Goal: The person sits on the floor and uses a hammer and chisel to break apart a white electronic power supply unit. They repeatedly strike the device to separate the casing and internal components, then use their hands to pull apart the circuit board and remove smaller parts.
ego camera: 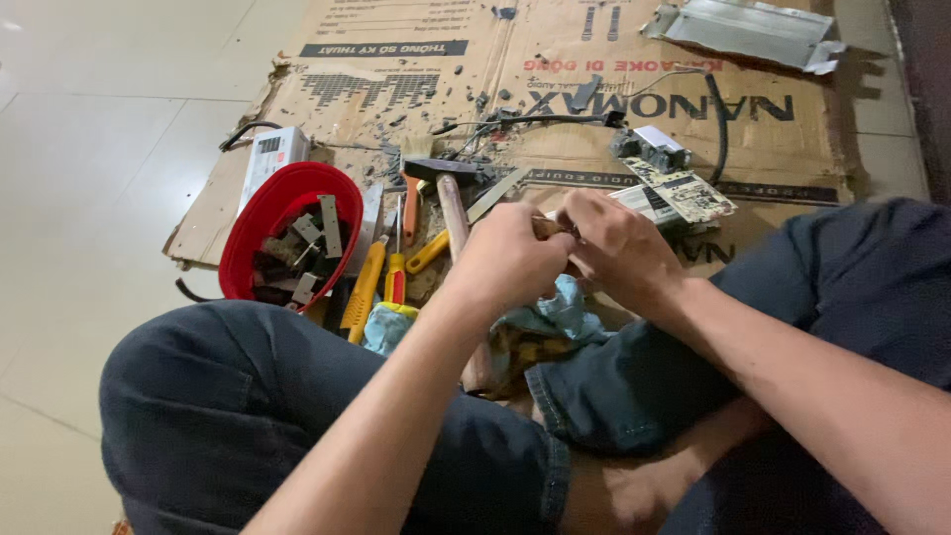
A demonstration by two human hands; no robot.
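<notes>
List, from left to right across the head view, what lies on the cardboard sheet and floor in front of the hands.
Red plastic bowl of metal parts → yellow-handled screwdriver → wooden-handled hammer → green circuit board.

1. Floor [109, 129]: pale glossy tiles, cream-white, with thin grout lines running diagonally; soft diffuse reflections, no hard shadows.
2. Flattened cardboard sheet [555, 69] lies on the tiles as a work mat; brown, printed in black and red, torn and frayed along its left edge, littered with dark crumbs and debris.
3. Far right edge: a dark vertical strip [926, 89], too cropped to identify.
4. Light: even, indoor, slightly warm; source not in view.
</notes>
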